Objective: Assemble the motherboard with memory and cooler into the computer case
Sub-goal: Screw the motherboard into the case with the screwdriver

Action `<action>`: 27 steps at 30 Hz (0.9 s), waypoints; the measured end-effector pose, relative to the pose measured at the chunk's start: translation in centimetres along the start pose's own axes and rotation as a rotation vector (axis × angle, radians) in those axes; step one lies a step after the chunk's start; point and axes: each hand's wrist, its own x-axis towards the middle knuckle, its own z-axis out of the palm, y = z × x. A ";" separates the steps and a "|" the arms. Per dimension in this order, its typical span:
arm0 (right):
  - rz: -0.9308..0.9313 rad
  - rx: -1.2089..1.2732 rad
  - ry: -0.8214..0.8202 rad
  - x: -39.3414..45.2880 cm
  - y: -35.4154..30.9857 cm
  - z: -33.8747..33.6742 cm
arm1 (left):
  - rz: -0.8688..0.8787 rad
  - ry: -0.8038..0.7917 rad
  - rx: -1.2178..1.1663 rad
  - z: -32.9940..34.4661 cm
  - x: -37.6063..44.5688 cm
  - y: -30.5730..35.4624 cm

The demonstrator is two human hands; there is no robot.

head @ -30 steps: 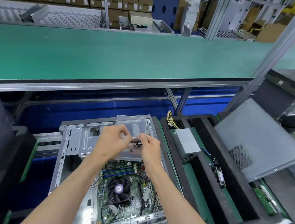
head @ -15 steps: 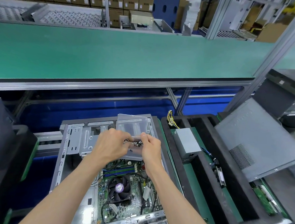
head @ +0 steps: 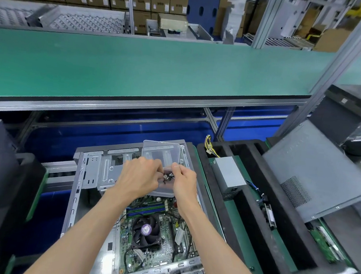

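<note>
Two hands meet over the open computer case (head: 76,193), working at a small clear plastic box (head: 160,154) whose lid stands tipped up at the far side. The left hand (head: 137,178) has its fingers curled in toward the box, though I cannot tell whether it grips the box or something in it; the right hand (head: 184,181) has its fingers bent at the box's near edge, seemingly pinching among the dark little screws (head: 167,176) — the view is too small to be sure one is caught. Below, the motherboard (head: 154,254) already lies in the case, with the cooler fan (head: 146,230) on it and the memory sticks (head: 147,209) seated just beyond. The step looks like fetching a screw to fix the board down. To do it well, I would keep the box level and steady so nothing spills onto the board, take a single screw by its head, and bring it straight down to a mounting hole — a dropped screw among those parts would be hard to fish out.
</note>
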 end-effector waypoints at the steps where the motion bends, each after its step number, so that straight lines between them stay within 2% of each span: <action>1: 0.008 -0.002 0.000 0.0 0.0 -0.1 | -0.012 0.019 -0.071 -0.1 -0.2 -0.1; 5: 0.053 0.054 -0.033 0.1 -0.1 -0.5 | -0.130 0.082 -0.718 -0.9 -0.6 -0.9; 9: 0.060 0.049 -0.021 0.1 0.1 -0.6 | -0.292 0.001 -1.617 -2.3 -0.4 -1.2; 11: 0.065 0.046 -0.020 0.1 0.2 -0.6 | -0.355 -0.044 -1.840 -2.7 -0.5 -1.2; 12: 0.064 0.044 -0.021 0.1 0.3 -0.5 | -0.368 -0.045 -1.812 -2.7 -0.5 -1.2; 13: 0.062 0.044 -0.023 0.2 0.3 -0.5 | -0.363 -0.029 -1.679 -2.6 -0.5 -1.1; 17: 0.034 0.052 -0.039 0.4 0.6 -0.4 | -0.137 0.008 -0.578 -1.3 -0.3 -0.8; 18: 0.024 0.045 -0.039 0.4 0.7 -0.5 | -0.088 -0.003 -0.404 -1.1 -0.4 -0.7; 21: 0.006 0.014 -0.029 0.4 0.9 -0.5 | -0.064 -0.005 -0.185 -0.5 -0.8 -0.4; 27: -0.002 0.008 -0.030 0.4 1.0 -0.6 | -0.042 -0.022 -0.098 -0.2 -0.3 -0.1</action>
